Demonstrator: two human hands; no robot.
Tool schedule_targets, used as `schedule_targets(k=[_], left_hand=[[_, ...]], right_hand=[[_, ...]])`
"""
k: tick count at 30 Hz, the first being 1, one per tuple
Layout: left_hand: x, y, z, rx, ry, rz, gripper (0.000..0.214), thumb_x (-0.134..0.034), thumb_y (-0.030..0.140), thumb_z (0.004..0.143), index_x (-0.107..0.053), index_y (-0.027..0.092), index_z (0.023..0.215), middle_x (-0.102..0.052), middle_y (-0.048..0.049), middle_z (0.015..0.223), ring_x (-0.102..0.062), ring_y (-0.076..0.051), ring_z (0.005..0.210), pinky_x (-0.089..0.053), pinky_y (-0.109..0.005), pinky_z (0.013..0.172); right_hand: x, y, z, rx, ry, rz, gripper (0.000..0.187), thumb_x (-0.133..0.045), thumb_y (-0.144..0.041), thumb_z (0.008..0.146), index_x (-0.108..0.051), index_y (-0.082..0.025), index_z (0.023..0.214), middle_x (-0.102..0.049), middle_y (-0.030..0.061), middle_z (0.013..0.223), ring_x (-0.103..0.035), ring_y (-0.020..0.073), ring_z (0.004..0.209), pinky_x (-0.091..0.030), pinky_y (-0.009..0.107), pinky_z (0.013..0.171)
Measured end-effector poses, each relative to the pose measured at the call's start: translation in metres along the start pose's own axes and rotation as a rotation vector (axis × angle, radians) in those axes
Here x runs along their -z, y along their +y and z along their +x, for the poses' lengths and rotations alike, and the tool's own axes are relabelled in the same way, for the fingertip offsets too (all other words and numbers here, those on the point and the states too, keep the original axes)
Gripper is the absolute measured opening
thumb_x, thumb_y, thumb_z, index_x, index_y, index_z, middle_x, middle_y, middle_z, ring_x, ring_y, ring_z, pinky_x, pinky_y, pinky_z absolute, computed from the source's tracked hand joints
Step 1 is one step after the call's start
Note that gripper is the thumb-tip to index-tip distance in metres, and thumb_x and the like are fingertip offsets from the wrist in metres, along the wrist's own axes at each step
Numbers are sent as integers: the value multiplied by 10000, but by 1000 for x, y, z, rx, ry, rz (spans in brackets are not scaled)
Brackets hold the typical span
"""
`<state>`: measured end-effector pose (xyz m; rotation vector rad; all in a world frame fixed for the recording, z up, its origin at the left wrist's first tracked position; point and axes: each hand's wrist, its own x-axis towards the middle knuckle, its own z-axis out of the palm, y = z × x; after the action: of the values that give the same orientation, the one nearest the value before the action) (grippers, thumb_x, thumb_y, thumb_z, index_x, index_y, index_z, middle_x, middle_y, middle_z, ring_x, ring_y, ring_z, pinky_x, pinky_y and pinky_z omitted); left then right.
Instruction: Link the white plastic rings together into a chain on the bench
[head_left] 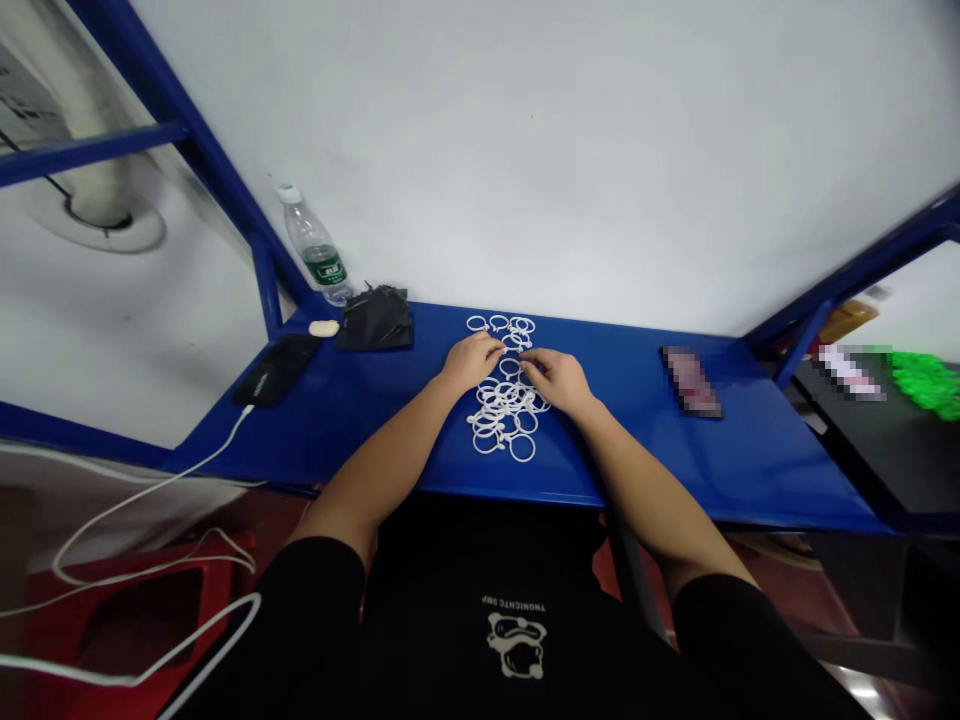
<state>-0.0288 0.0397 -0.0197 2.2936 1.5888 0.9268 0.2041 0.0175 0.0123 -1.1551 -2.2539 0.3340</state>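
A person's left hand (472, 362) and right hand (559, 380) meet with curled fingers among white rings (504, 402) on a blue table (337, 420), any pinch too small to tell, the pile centred before the body, probably for easy two-handed reach.

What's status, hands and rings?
Left hand, right hand at white rings. Rings loose on blue table, densest toward near edge. Black plastic left, not blocking.
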Motion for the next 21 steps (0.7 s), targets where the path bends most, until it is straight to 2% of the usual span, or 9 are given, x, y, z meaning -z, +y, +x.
schedule_targets(k=[2, 6, 10, 13, 17, 21], left_hand=[[2, 9, -2, -25, 85, -51, 182, -667, 215, 1031, -829, 205, 1112, -778, -75, 1077, -723, -202, 935, -571, -329, 886], [7, 29, -8, -122, 195, -164, 252, -682, 197, 1020, -798, 229, 1242, -783, -49, 1037, -694, -153, 809, -577, -309, 847], [6, 43, -16, -191, 170, -197, 237, -706, 243, 1021, -807, 242, 1236, -811, -42, 988, -724, -155, 804, -586, -307, 826], [1, 45, -17, -158, 147, -231, 212, -711, 284, 1030, -803, 245, 1217, -832, -41, 995, -771, -170, 866, -603, -312, 856], [-1, 42, -16, -83, 162, -326, 279, -733, 269, 1014, -732, 234, 1291, -838, -21, 970, -792, -165, 882, -614, -302, 874], [2, 42, -16, -97, 159, -420, 171, -727, 283, 1017, -757, 205, 1167, -836, -39, 954, -779, -159, 815, -607, -283, 788]], right_hand=[[-1, 1, 0, -11, 24, 8, 284, -630, -353, 1045, -785, -223, 1245, -837, 78, 1020, -765, 239, 883, -563, 342, 804], [-4, 4, 0, -28, 86, 35, 324, -621, -362, 1048, -754, -232, 1314, -832, 86, 1063, -768, 254, 932, -583, 362, 837], [-6, 8, 0, 43, 106, 49, 298, -562, -347, 1075, -783, -241, 1244, -830, 106, 1123, -769, 265, 1004, -590, 378, 893], [-6, 10, -1, 81, 102, 50, 306, -532, -345, 1086, -794, -251, 1213, -830, 102, 1100, -765, 261, 995, -591, 378, 894], [-5, 8, -2, 93, 113, 81, 333, -512, -381, 1102, -767, -253, 1273, -822, 105, 1153, -763, 258, 1031, -592, 385, 934], [-3, 4, -3, 116, 136, 130, 338, -494, -421, 1117, -757, -248, 1240, -816, 106, 1146, -762, 250, 1018, -591, 377, 927]])
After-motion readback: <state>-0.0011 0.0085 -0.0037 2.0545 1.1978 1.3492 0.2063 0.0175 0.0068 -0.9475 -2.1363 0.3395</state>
